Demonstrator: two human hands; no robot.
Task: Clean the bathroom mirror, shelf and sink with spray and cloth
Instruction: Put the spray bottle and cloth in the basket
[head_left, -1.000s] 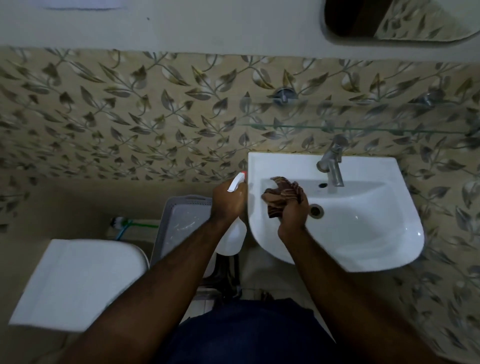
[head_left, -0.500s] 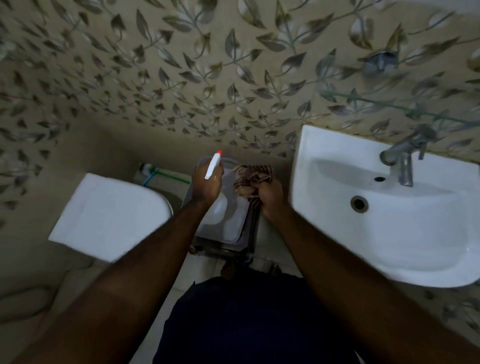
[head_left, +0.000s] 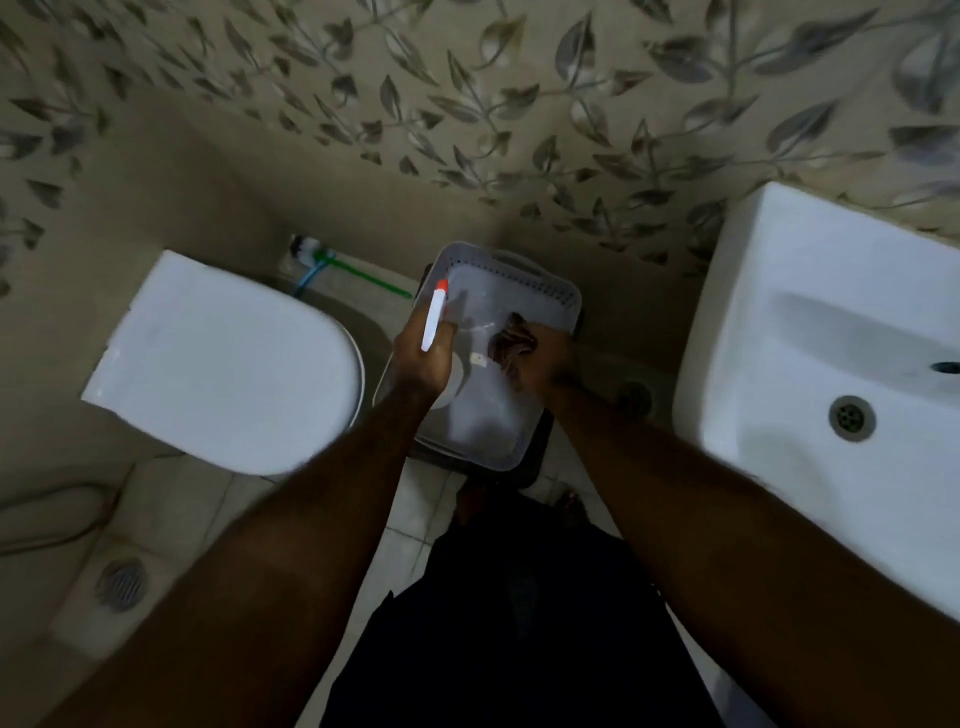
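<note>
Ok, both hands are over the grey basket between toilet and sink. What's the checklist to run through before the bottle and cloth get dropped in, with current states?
1. Spray bottle gripped by left hand: ok.
2. Cloth bunched in right hand: ok.
3. Both hands above the grey basket: ok.
4. Basket has room inside: ok, its floor looks mostly bare.
5. Basket sits steady on the dark stand under it: cannot tell.
6. Sink wiped clean: cannot tell, the frame is blurred.

No legible text, label, brand or number on anything in view
</note>
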